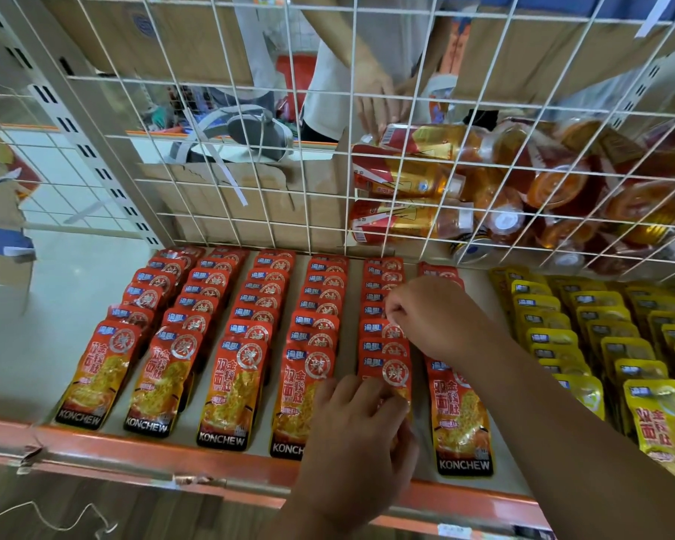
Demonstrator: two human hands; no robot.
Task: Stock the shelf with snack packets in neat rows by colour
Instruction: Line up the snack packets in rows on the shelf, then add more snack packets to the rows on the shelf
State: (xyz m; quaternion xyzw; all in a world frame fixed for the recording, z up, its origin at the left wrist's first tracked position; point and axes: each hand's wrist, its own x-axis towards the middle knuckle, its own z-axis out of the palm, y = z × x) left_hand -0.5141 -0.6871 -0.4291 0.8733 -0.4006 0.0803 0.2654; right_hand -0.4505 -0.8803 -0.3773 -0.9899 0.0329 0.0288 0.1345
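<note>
Step in hand: squaring the fifth red row (382, 346) behind the shelf lip (133, 448). The left hand (361, 430) grips the front packet (386, 371) with curled fingers; the right hand (429, 317) pinches a rear packet (380, 330). Next move likely calls for evening the overlaps.

Shelf (24, 376): pale deck, orange front lip (133, 454) with tape peeling at its left end. Red packets (234, 383) lie on the deck in six front-to-back rows, shingled, each overlapping the one behind it, KONCHEW end toward the lip. Front of the fifth row is partly hidden. Narrow strips of deck show between rows. Yellow packets (655, 418) sit to the right in several rows, same shingled layout.
</note>
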